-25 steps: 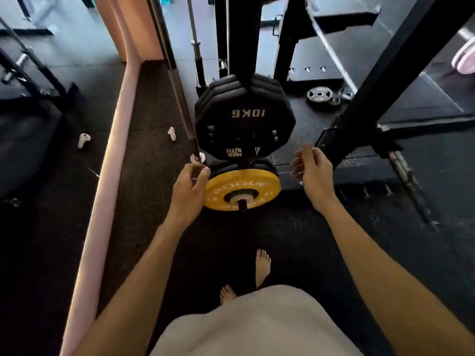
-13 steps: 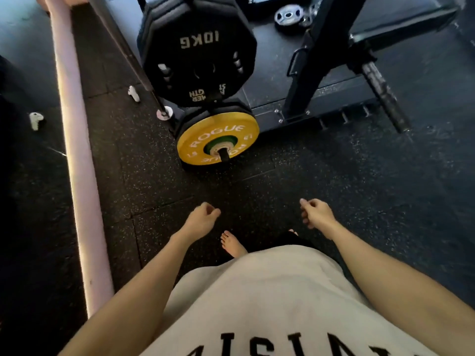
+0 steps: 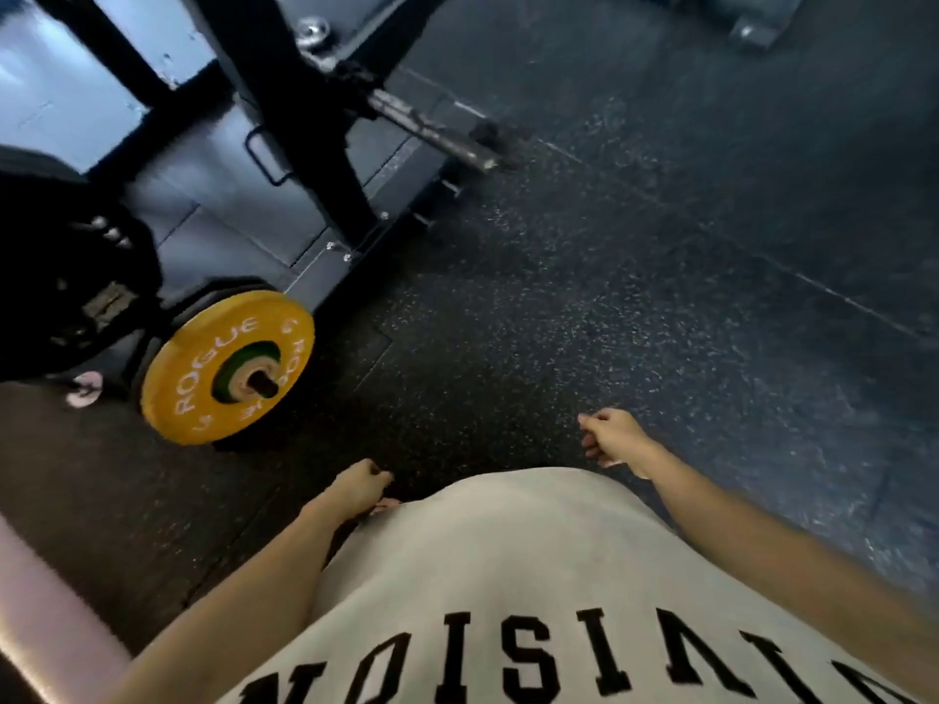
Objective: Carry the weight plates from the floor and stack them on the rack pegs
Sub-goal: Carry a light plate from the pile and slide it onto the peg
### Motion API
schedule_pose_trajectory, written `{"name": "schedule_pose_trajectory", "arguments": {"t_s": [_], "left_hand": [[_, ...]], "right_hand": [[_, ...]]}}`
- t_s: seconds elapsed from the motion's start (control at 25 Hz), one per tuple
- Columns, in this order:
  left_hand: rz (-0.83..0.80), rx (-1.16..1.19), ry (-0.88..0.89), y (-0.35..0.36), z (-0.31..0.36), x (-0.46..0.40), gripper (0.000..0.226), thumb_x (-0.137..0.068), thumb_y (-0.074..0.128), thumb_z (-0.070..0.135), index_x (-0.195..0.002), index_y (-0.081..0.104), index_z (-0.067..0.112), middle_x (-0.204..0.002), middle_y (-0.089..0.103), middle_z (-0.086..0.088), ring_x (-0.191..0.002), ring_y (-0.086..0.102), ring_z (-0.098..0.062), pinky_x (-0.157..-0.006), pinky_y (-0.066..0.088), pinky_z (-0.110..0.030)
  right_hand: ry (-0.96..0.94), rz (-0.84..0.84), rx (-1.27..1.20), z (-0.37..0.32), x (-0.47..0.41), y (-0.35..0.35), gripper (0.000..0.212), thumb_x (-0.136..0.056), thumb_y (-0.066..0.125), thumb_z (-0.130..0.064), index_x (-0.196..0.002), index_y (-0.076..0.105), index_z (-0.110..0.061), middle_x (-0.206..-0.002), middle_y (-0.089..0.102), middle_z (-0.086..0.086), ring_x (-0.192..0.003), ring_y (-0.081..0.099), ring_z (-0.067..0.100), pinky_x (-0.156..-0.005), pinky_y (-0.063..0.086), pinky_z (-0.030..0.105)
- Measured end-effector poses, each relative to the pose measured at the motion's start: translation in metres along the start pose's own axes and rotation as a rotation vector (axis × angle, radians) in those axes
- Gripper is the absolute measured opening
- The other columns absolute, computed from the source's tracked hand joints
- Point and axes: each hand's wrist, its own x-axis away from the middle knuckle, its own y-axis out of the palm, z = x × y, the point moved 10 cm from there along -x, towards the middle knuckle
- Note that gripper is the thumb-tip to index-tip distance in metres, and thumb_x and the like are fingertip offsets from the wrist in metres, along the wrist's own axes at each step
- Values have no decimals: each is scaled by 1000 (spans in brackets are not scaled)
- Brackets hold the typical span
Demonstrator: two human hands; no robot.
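Observation:
A yellow ROGUE weight plate [image 3: 228, 365] hangs on a low rack peg at the left, with a green plate behind it. Above it, large black plates [image 3: 66, 276] hang on a higher peg, cut off by the left edge. A bare steel peg [image 3: 432, 134] juts from the black rack upright [image 3: 300, 119]. My left hand [image 3: 358, 487] hangs loosely curled near my shirt and holds nothing. My right hand [image 3: 615, 442] hangs the same way, fingers loosely curled, over the speckled floor. Both hands are well clear of the plates.
Dark speckled rubber floor [image 3: 609, 276] spreads to the right and ahead. The rack's platform base [image 3: 244, 221] sits behind the plates. A pink padded bar [image 3: 51, 617] runs along the lower left. A small plate [image 3: 312, 33] lies blurred beyond the rack.
My hands left the yellow plate on its peg and dropped to my sides. The view has swung right, so the rack and plates slid to the left.

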Motion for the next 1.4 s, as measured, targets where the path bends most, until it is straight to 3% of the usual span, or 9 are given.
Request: {"name": "schedule_pose_trajectory", "arguments": {"t_s": [0.2, 0.32, 0.56, 0.68, 0.92, 1.12, 1.28, 1.4], "left_hand": [[47, -172, 117, 29, 154, -17, 31, -97, 55, 32, -119, 58, 10, -122, 63, -12, -105, 58, -25, -85, 42, -32], [6, -290, 212, 48, 242, -27, 32, -97, 54, 33, -120, 59, 11, -125, 63, -11, -115, 57, -28, -89, 42, -31], [-102, -447, 298, 71, 404, -87, 31, -97, 51, 33, -120, 58, 12, -126, 61, -10, -113, 56, -27, -82, 37, -29], [-140, -517, 318, 59, 504, -122, 32, -98, 50, 33, -119, 58, 11, -123, 61, -10, -111, 56, -28, -84, 40, -31], [-138, -575, 385, 9, 710, -178, 24, -98, 51, 35, -108, 58, 15, -99, 66, -8, -87, 61, -23, -80, 48, -37], [-120, -554, 398, 2, 863, -217, 25, -98, 51, 35, -111, 55, 15, -103, 64, -8, -95, 62, -27, -88, 51, -39], [-71, -451, 325, 2, 947, -243, 30, -99, 51, 30, -119, 56, 8, -114, 64, -14, -97, 60, -28, -83, 47, -35], [-9, -386, 260, -10, 998, -256, 27, -99, 50, 26, -111, 60, 4, -116, 64, -16, -96, 57, -30, -78, 41, -30]], "right_hand": [[63, 15, -121, 64, -15, -93, 22, -100, 52, -33, -89, 55, -14, -73, 60, 6, -58, 60, 19, -51, 47, 26], [92, 28, -188, 84, -27, -139, 21, -101, 50, -30, -94, 56, -12, -74, 63, 7, -58, 62, 20, -53, 51, 27], [211, 44, -307, 94, -84, -225, 23, -101, 51, -28, -107, 57, -6, -78, 65, 10, -62, 65, 24, -54, 52, 29], [271, 105, -347, 72, -116, -298, 18, -100, 53, -27, -99, 57, -9, -78, 63, 11, -59, 61, 23, -52, 51, 27], [227, 299, -443, -2, -185, -471, 18, -97, 56, -25, -90, 58, -9, -72, 63, 10, -55, 56, 23, -50, 48, 28], [245, 277, -401, -48, -259, -580, 22, -98, 56, -27, -83, 60, -11, -72, 63, 10, -55, 53, 23, -51, 44, 27], [216, 284, -281, -97, -325, -688, 26, -96, 57, -29, -80, 64, -10, -74, 65, 9, -65, 57, 23, -60, 41, 29], [175, 192, -135, -158, -377, -769, 24, -98, 54, -28, -84, 59, -10, -67, 61, 5, -51, 51, 19, -47, 37, 26]]}}
